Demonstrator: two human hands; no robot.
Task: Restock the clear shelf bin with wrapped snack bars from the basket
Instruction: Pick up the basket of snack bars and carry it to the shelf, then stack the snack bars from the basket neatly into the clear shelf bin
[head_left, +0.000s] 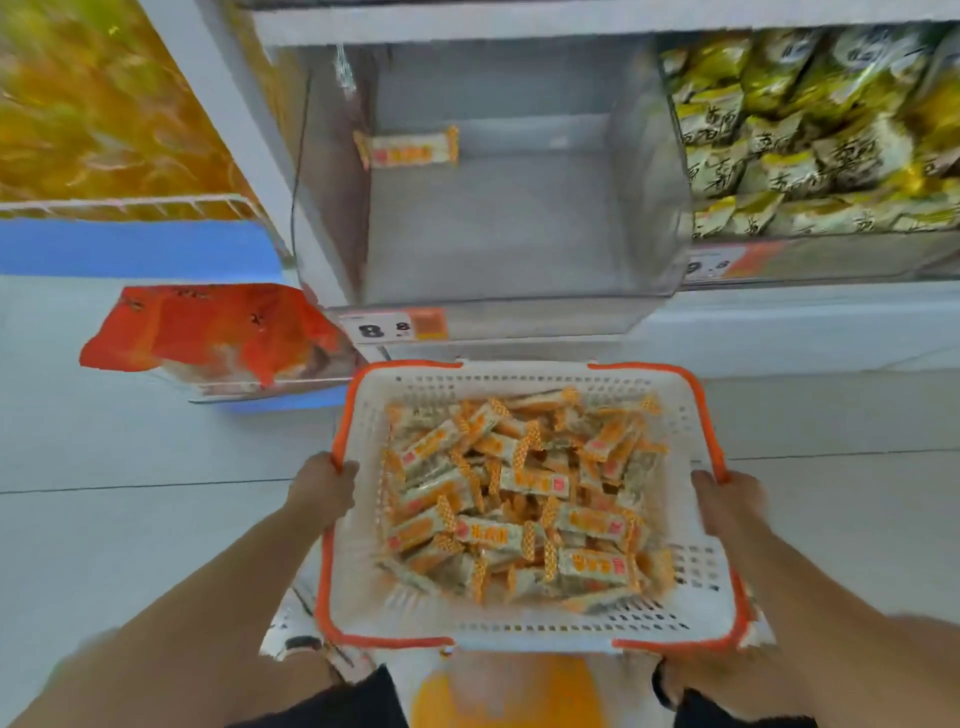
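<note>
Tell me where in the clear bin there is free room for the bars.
Nearly all of the clear bin floor is bare, from its front wall back to the lone bar at the back left. The basket is crowded with bars.

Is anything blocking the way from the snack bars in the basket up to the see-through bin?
Nothing visible does. The white plastic basket with orange rim, full of orange-and-white wrapped snack bars, sits just below the clear plastic shelf bin. The bin's open top is unobstructed and holds one bar. Left hand and right hand grip the basket's sides.
</note>
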